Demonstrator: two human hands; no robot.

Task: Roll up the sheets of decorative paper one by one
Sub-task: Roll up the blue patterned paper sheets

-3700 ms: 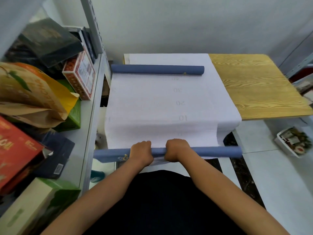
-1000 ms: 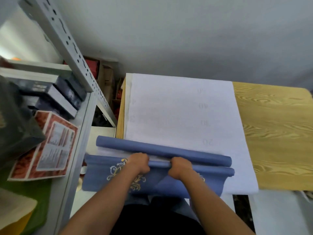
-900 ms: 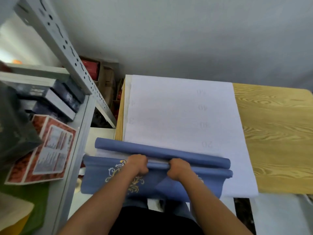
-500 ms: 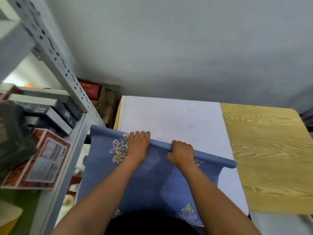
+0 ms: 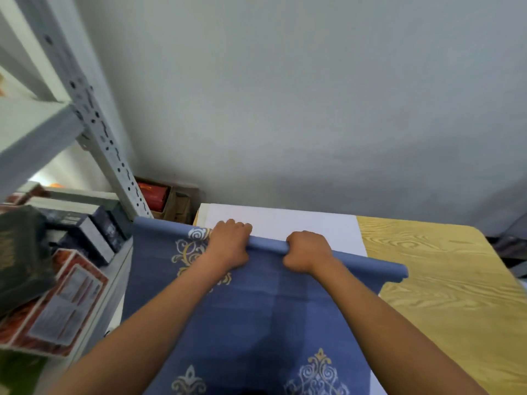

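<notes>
Blue sheet mostly unrolled, rolling barely begun.
I see my left hand (image 5: 229, 243) and right hand (image 5: 307, 253) both gripping the blue roll (image 5: 368, 266) at the far end of the decorative paper (image 5: 265, 317), spread over the worktop (image 5: 445, 280); nearly everything remains.

I read this as a stockroom or shop back room: a perforated metal shelving upright (image 5: 94, 124), shelves crowded with boxed goods (image 5: 61, 303), and a plain wood-grain table (image 5: 445, 280) against a bare grey wall (image 5: 285, 95).

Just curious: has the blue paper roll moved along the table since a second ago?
Yes. The blue paper roll has moved away from the person, toward the wooden table's far edge.
</notes>
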